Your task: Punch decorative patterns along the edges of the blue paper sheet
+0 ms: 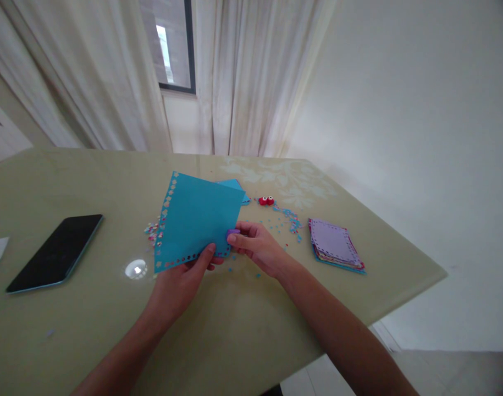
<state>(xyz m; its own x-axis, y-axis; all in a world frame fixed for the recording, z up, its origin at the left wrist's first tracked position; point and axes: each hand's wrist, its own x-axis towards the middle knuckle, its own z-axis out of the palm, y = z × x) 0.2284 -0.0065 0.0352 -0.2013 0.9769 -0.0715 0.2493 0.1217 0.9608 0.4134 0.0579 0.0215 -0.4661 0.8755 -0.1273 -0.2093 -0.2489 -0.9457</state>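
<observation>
A square sheet of blue paper (199, 220) is held up above the table, tilted, with small shapes punched along its left and lower edges. My left hand (193, 269) grips its lower edge, thumb in front and fingers behind. My right hand (255, 245) is closed on a small purple craft punch (233, 234) at the paper's right edge, near the lower corner. Most of the punch is hidden by my fingers. Behind the held sheet lies more blue paper (235, 184), partly covered from view.
Punched paper bits (292, 220) are scattered around the middle. A red object with two googly eyes (266, 201) sits farther back. At right lies a stack of punched paper squares (336, 242), purple on top. A black tablet (57, 253) rests on the table (218, 341) at left.
</observation>
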